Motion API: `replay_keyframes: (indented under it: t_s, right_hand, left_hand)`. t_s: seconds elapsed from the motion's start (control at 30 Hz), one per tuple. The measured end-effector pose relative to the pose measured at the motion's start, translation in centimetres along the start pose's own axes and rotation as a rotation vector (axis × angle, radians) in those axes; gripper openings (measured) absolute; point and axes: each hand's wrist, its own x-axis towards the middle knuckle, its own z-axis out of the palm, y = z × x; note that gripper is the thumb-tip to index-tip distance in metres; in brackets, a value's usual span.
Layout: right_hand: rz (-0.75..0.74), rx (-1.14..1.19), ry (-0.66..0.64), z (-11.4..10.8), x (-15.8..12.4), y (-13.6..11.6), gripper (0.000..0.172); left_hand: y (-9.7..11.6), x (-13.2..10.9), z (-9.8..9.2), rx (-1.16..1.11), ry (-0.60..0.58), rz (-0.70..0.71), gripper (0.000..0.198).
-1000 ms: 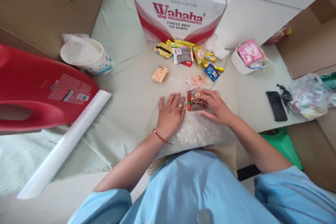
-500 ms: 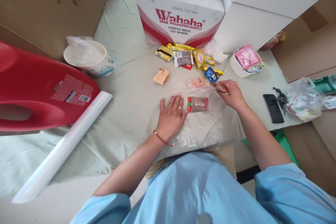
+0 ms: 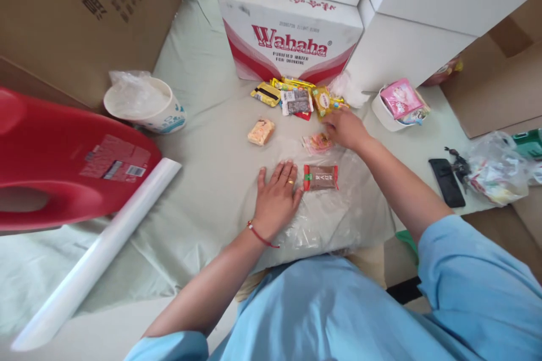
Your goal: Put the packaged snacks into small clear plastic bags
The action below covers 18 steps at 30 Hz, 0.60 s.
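My left hand (image 3: 277, 194) lies flat and open, fingers spread, on the left part of a clear plastic sheet (image 3: 339, 214) spread on the pale green cloth. Just right of its fingers, a brown snack packet with red ends (image 3: 320, 177) lies on the sheet. My right hand (image 3: 345, 128) reaches forward to the near edge of a pile of small snack packets (image 3: 296, 100), fingers curled down over something hidden beneath them. A pink packet (image 3: 315, 142) lies just left of that hand. A peach-coloured packet (image 3: 261, 131) sits apart, further left.
A Wahaha water carton (image 3: 292, 39) and white boxes stand behind the pile. At left are a plastic-lined paper tub (image 3: 144, 104), a red jug (image 3: 63, 169) and a white roll (image 3: 97, 254). At right are a white bowl (image 3: 381, 110) holding packets, a black phone (image 3: 446, 182) and a plastic bag (image 3: 495, 166).
My right hand left the brown packet on the sheet, lifted a small packet to the right, then moved forward to the snack pile. The left hand has stayed flat on the sheet.
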Motion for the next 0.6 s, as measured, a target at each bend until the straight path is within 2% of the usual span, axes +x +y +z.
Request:
replay_keyframes:
  t_s: [0.17, 0.23, 0.3, 0.37, 0.47, 0.5, 0.6]
  right_hand:
    - [-0.034, -0.034, 0.061, 1.8, 7.2, -1.0, 0.045]
    - [-0.052, -0.018, 0.052, 2.1, 8.8, -0.7, 0.045]
    - [-0.036, -0.001, 0.086, 1.7, 9.2, -0.6, 0.044]
    - [0.018, 0.036, 0.173, 0.6, 7.9, -1.0, 0.046]
    - [0.115, 0.177, 0.270, -2.2, 3.2, -2.0, 0.050]
    - [0.131, 0.256, 0.249, -3.1, 1.2, -2.3, 0.050]
    - [0.155, 0.538, 0.069, -5.0, -4.9, -2.7, 0.045]
  left_hand:
    - [-0.1, 0.1, -0.2, 0.025, -0.024, -0.009, 0.058]
    - [-0.1, 0.1, -0.2, 0.030, -0.032, -0.008, 0.058]
    - [-0.1, 0.1, -0.1, 0.032, -0.032, -0.008, 0.059]
    - [0.0, 0.1, -0.1, 0.031, -0.029, -0.005, 0.059]
    - [0.0, 0.0, -0.2, 0.020, -0.033, 0.004, 0.060]
    - [0.0, 0.0, -0.2, 0.016, -0.035, 0.006, 0.060]
    - [0.0, 0.0, -0.1, 0.010, -0.031, 0.005, 0.061]
